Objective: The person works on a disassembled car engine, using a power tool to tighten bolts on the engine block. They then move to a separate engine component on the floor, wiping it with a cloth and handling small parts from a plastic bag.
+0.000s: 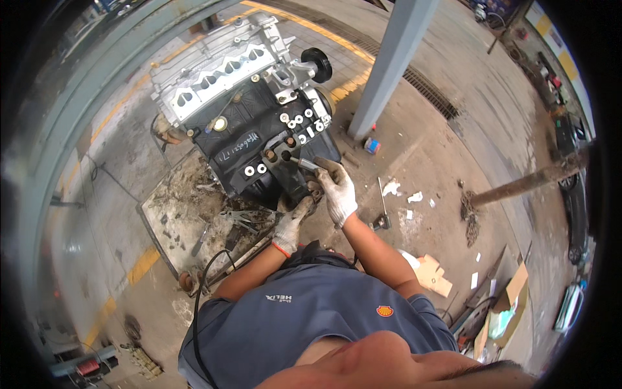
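Observation:
A car engine with a black block and a silver cylinder head stands in front of me. Against the side of the block is a dark metal bracket, with bolt heads along its upper end. My right hand, in a white work glove, pinches a short silver cylindrical piece. Its thin end points at a hole in the bracket. Also gloved, my left hand is closed around the bracket's lower end from below. Some of its fingers are hidden behind the bracket.
A dirty metal tray lies below the engine, with pliers-like tools on it. A grey post rises at the right of the engine. On the floor are a long-handled ratchet, a blue-red can and torn cardboard.

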`<move>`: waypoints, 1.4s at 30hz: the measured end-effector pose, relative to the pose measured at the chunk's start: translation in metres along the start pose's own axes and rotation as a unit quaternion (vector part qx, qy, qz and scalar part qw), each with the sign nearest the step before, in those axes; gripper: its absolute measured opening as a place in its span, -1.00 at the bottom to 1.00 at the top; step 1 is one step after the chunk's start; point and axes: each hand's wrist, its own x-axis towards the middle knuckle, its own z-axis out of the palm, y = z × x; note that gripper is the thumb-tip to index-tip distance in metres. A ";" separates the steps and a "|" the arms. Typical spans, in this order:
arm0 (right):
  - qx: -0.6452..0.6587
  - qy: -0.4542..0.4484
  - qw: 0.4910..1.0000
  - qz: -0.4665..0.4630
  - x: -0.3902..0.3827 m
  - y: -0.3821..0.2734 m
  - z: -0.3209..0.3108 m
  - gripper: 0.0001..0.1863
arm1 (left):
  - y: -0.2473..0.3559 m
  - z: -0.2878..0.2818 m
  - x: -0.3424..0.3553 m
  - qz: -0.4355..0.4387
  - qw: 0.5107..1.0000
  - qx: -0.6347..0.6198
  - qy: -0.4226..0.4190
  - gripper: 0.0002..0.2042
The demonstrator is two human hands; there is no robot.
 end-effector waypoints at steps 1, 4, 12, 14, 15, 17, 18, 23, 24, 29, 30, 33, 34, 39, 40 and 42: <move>-0.020 0.008 1.000 0.020 0.002 0.003 0.006 -0.65 | 0.004 -0.001 -0.003 -0.019 1.000 -0.020 -0.007 -0.47; -0.040 0.033 0.998 -0.021 0.011 0.014 0.017 -0.68 | -0.010 -0.031 0.007 -0.054 0.989 0.131 -0.035 -0.50; -0.264 0.091 0.960 -0.026 0.011 0.005 0.033 -0.66 | -0.004 -0.049 0.005 0.036 0.903 0.385 -0.185 -0.40; -0.313 0.089 0.945 -0.034 0.010 -0.002 0.044 -0.67 | 0.007 -0.045 0.007 -0.027 0.915 0.355 -0.192 -0.39; -0.397 0.083 0.911 -0.075 0.009 -0.009 0.049 -0.67 | 0.010 -0.043 0.007 -0.059 0.918 0.339 -0.196 -0.39; -0.550 0.067 0.818 -0.156 0.009 -0.027 0.063 -0.67 | 0.012 -0.044 0.008 -0.112 0.915 0.353 -0.160 -0.39; -0.568 0.053 0.806 -0.160 0.011 -0.037 0.074 -0.66 | 0.013 -0.045 0.009 -0.138 0.912 0.359 -0.141 -0.39; -0.624 -0.034 0.762 -0.170 0.028 -0.035 0.081 -0.70 | 0.000 -0.056 0.017 -0.122 0.900 0.382 -0.171 -0.39; -0.623 -0.036 0.762 -0.173 0.029 -0.034 0.080 -0.71 | -0.011 -0.066 0.016 -0.100 0.895 0.399 -0.174 -0.41; -0.696 -0.033 0.694 -0.184 0.020 -0.056 0.076 -0.86 | -0.005 -0.065 0.018 -0.065 0.873 0.444 -0.194 -0.41; -0.686 -0.032 0.699 -0.200 0.026 -0.049 0.077 -0.85 | -0.007 -0.068 0.021 -0.132 0.912 0.363 -0.137 -0.40; -0.698 -0.045 0.671 -0.245 0.036 -0.047 0.093 -0.84 | -0.076 -0.154 0.071 0.203 0.803 0.511 -0.229 -0.57; -0.700 -0.056 0.685 -0.196 0.032 -0.046 0.085 -0.85 | -0.051 -0.118 0.053 0.130 0.826 0.492 -0.241 -0.57; -0.685 -0.028 0.674 -0.274 0.028 -0.033 0.070 -0.80 | 0.024 -0.066 0.021 0.144 0.705 0.632 -0.287 -0.49; -0.687 -0.022 0.692 -0.222 0.025 -0.039 0.075 -0.79 | 0.010 -0.079 0.027 0.164 0.716 0.611 -0.295 -0.42; -0.657 -0.002 0.741 -0.140 0.019 -0.050 0.087 -0.73 | -0.022 -0.108 0.044 0.260 0.686 0.615 -0.289 -0.29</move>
